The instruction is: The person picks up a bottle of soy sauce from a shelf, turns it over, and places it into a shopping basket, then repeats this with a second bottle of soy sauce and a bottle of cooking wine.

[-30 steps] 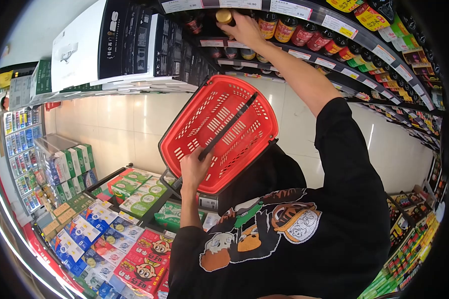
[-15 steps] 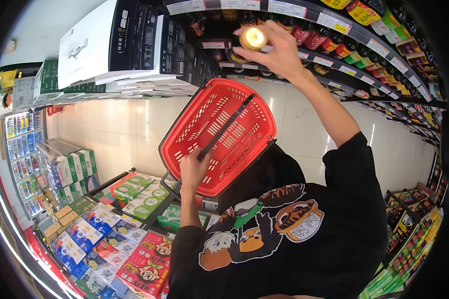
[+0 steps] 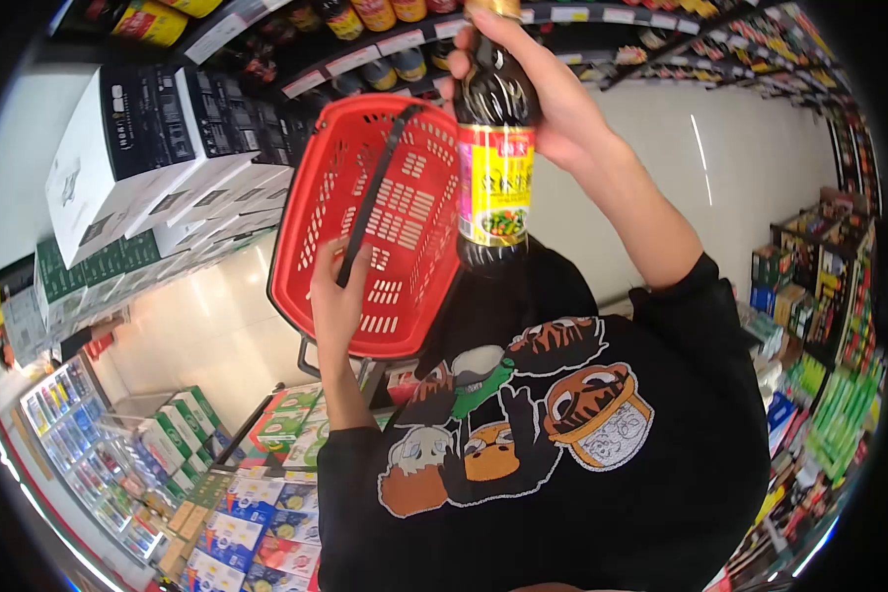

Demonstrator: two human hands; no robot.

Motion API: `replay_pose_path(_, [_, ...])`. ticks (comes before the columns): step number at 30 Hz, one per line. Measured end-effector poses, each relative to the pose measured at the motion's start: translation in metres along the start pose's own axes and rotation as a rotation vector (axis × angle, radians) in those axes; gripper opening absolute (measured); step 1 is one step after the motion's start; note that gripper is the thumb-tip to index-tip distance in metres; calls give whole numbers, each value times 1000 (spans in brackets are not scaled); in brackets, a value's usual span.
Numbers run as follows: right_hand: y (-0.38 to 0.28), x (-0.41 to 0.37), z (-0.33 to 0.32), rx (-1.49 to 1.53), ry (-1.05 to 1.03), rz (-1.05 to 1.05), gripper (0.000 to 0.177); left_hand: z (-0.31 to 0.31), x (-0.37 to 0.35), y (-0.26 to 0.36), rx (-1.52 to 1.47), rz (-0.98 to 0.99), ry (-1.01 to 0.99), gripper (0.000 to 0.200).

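Note:
My right hand (image 3: 553, 89) is closed round the upper part of a dark sauce bottle (image 3: 495, 183) with a gold cap and a yellow label. The bottle is upright, its label facing me, beside the right rim of a red shopping basket (image 3: 296, 212). Fingers of my left hand (image 3: 338, 291) wrap round the black handle (image 3: 373, 192), which crosses over the basket. Inside the basket only its slotted red floor and walls show.
Stacked white and black boxes (image 3: 118, 163) stand left of the basket. Shelves with price tags (image 3: 350, 61) and bottles run along the top. Green and white cartons (image 3: 183, 434) and blue packs (image 3: 229, 538) sit lower left. Pale tiled floor (image 3: 661, 148) extends to the right.
The bottle has come away from the shelf in my right hand and now shows its label. My left hand still grips the basket handle, and the view has turned.

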State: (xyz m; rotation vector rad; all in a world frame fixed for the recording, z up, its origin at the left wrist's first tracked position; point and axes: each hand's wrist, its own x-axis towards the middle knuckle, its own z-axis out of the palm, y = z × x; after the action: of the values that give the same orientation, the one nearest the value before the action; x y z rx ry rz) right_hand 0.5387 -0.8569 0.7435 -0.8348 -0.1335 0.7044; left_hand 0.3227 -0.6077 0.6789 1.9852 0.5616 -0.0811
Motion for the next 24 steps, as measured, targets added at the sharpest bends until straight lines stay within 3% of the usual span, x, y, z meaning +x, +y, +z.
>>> replay_pose_path(1, [5, -2, 5, 73, 55, -29, 31, 5, -5, 13, -171, 51, 17, 38])
replay_pose_path(3, [5, -4, 13, 254, 157, 74, 32, -9, -6, 29, -63, 59, -144, 50])
replay_pose_path(5, [1, -12, 26, 224, 121, 57, 29, -12, -8, 40, -130, 75, -206, 39])
replay_pose_path(8, [-5, -21, 45, 191, 154, 65, 31, -19, -9, 66, -92, 71, -309, 44])
replay_pose_path(13, [-12, -36, 68, 255, 81, 71, 31, -7, -11, 92, -51, 351, -434, 54])
replay_pose_path(15, [-18, -40, 64, 249, 16, 5, 30, 3, -15, 106, -126, 306, -435, 56])
replay_pose_path(17, [-22, -43, 54, 256, -28, -24, 31, 9, -18, 118, -63, 409, -530, 58])
replay_pose_path(21, [-41, -56, 27, 383, 18, 34, 32, 55, -38, 140, -191, 304, -553, 50])
replay_pose_path(23, [-52, -63, 14, 374, -13, -54, 31, 73, -44, 165, -160, 252, -571, 48])
replay_pose_path(24, [-59, -68, 13, 388, 102, -60, 29, 83, -50, 178, -191, 134, -532, 48])
